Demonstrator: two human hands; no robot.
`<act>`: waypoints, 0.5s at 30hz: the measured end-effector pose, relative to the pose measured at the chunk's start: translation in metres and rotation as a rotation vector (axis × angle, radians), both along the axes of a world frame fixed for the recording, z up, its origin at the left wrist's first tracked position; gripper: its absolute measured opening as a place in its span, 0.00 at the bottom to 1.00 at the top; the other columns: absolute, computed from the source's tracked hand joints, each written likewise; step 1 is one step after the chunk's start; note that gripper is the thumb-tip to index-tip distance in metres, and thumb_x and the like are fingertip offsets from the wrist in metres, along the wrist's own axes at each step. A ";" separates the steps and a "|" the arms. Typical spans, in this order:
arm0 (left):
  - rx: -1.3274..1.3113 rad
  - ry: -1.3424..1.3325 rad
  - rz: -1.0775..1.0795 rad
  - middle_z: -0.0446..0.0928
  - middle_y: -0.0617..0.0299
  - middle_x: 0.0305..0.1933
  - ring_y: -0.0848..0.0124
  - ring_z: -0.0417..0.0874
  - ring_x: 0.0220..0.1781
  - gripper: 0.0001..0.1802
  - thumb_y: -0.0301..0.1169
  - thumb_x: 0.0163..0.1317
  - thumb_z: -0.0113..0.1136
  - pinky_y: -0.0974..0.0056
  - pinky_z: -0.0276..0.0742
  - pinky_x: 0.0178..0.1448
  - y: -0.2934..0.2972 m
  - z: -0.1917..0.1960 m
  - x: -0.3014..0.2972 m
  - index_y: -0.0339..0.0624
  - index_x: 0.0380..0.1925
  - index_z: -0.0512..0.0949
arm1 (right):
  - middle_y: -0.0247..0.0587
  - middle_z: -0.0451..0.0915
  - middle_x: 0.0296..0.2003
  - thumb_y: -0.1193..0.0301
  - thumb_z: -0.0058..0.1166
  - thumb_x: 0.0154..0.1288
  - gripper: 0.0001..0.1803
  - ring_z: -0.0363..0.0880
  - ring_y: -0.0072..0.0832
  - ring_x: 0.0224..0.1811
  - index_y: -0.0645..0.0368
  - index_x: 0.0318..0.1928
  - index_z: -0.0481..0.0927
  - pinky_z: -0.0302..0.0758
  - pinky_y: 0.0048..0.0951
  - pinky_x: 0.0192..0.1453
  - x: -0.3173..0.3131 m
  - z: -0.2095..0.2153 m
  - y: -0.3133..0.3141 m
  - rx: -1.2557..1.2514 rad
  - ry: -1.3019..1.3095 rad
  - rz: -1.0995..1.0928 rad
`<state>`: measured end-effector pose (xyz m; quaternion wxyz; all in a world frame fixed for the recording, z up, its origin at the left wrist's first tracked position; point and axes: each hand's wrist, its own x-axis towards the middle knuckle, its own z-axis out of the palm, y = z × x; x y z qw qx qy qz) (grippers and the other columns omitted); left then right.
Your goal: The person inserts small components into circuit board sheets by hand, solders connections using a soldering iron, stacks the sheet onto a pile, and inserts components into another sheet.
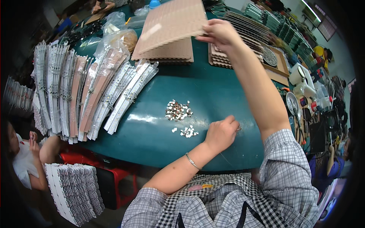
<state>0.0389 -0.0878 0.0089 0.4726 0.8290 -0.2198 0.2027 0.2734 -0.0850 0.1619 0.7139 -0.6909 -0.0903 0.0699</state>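
Note:
My right hand reaches to the far side of the table and grips the near right corner of a pinkish-beige board with a scalloped edge. The board is tilted up above a stack of similar boards. Closer to me, my left hand rests low over the green table, fingers curled together; whether anything small is between them is hidden. Left of that hand lie a pile of small white and brown pieces and a smaller pile of white pieces.
Bundles of long silvery and pink strips fan across the table's left side. Another scalloped stack stands at the far right, by a cardboard tray. White jugs stand farther right. A person sits at left.

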 end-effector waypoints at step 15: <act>0.272 0.290 0.363 0.77 0.57 0.32 0.63 0.80 0.30 0.15 0.23 0.46 0.74 0.63 0.76 0.34 0.091 0.017 -0.070 0.39 0.36 0.85 | 0.40 0.80 0.41 0.75 0.58 0.66 0.14 0.84 0.26 0.37 0.67 0.50 0.74 0.88 0.26 0.35 -0.299 -0.115 -0.328 0.047 0.368 -0.239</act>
